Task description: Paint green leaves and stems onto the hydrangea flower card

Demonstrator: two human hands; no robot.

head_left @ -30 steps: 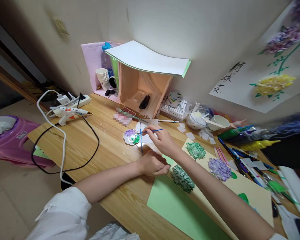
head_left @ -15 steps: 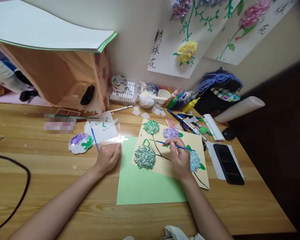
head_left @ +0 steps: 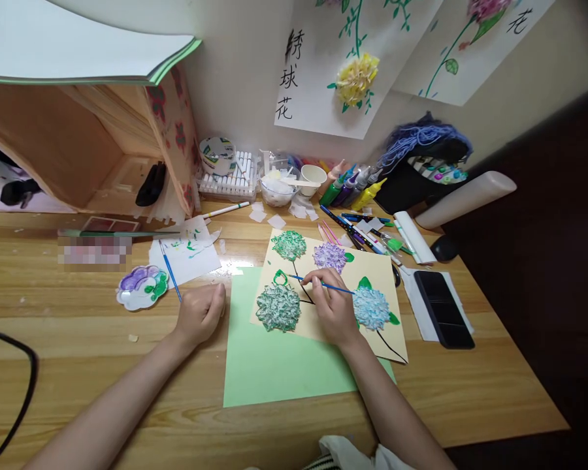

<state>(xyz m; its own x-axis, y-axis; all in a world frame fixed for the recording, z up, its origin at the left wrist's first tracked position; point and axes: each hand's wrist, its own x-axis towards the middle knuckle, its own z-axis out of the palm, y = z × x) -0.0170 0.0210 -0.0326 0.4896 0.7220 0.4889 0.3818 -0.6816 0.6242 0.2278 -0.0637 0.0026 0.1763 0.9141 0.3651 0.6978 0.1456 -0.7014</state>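
Observation:
My right hand (head_left: 334, 307) grips a thin blue paintbrush (head_left: 330, 286) in a pinch. The brush tip is at a small green leaf outline (head_left: 280, 278) on the cream paper (head_left: 323, 326), which bears textured flower heads: a dark green one (head_left: 278, 307), a brighter green one (head_left: 289, 245), a purple one (head_left: 330, 257) and a light blue one (head_left: 371, 307). Left of the sheet, my left hand (head_left: 200, 314) rests on the table as a closed fist. A second blue paintbrush (head_left: 170, 271) lies with its lower end at that fist. A green sheet (head_left: 284, 372) lies under the cream paper.
A paint palette (head_left: 142, 287) and paint-marked white paper (head_left: 189, 254) lie to the left. Marker pens (head_left: 230, 176), a bowl (head_left: 277, 190), a paper cup (head_left: 313, 177) and paint bottles (head_left: 345, 189) line the wall. A black phone-like object (head_left: 443, 310) lies right.
The camera view has shifted slightly. My right hand has moved left with the paintbrush, bringing its tip down to the leaf outline, whose green line looks thicker. My left hand stays put.

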